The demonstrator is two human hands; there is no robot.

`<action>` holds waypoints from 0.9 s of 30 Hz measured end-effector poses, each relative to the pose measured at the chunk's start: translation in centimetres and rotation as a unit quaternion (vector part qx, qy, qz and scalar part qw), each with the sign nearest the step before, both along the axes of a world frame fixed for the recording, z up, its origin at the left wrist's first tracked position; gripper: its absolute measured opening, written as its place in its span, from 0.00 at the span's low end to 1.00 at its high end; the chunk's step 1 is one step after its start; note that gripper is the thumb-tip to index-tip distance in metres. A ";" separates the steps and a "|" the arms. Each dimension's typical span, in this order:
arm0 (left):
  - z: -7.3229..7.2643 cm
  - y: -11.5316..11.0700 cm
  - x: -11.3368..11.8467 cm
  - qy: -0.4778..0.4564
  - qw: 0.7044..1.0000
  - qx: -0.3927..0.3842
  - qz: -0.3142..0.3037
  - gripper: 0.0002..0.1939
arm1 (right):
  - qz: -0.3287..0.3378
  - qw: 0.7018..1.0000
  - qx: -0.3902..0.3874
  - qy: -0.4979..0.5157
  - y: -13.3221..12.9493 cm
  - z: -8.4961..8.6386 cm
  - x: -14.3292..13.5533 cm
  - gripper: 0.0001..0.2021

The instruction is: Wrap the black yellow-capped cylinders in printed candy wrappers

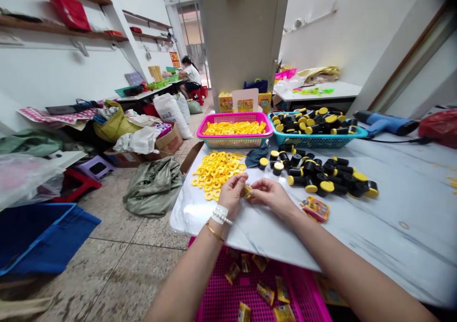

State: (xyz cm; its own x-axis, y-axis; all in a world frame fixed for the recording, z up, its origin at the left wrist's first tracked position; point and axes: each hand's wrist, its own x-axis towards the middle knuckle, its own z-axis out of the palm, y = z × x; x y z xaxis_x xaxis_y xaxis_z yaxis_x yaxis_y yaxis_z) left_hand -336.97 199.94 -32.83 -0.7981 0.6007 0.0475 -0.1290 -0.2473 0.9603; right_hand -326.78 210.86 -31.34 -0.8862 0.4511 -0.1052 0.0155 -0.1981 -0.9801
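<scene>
Both hands meet over the near edge of the marble-patterned table [271, 239]. My left hand [231, 193] pinches one side of a small yellow printed packet [246, 191], and my right hand [269, 194] grips its other side; fingers cover part of it. Just beyond the left hand lies a heap of yellow plastic rings [219, 169]. Black cylinders with yellow caps [317, 174] are piled past the right hand. A stack of colourful printed cards or packets [316, 209] sits beside my right forearm. Below the table edge, a pink basket [217, 284] holds several similar yellow packets [265, 293].
A pink basket of yellow pieces [233, 143] and a turquoise basket of black cylinders [317, 141] stand at the back. A blue heat-gun-like tool [387, 122] lies at right with its cord. Left are a blue bin [35, 236] and sacks [155, 184]. A person [191, 77] sits far off.
</scene>
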 end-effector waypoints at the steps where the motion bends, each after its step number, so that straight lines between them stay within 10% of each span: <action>1: 0.0 0.0 0.0 0.007 1.000 -0.014 -0.004 0.21 | -0.024 0.999 0.032 0.005 0.3 0.0 0.1 0.22; 14: 1.4 -1.5 0.3 -0.024 0.995 -0.046 -0.086 0.25 | -0.062 0.979 0.192 0.028 0.8 0.0 1.5 0.22; 18: 1.7 -1.6 0.6 0.005 0.994 -0.052 -0.100 0.21 | -0.058 0.990 0.124 0.022 1.1 0.2 1.8 0.20; 23: 2.0 -1.8 0.6 0.275 0.952 -0.102 -0.090 0.10 | -0.007 0.998 -0.055 -0.028 1.8 0.4 2.0 0.19; 27: 1.7 -1.8 0.4 0.253 0.957 -0.116 -0.078 0.15 | -0.026 0.999 -0.026 -0.010 1.6 0.6 1.9 0.20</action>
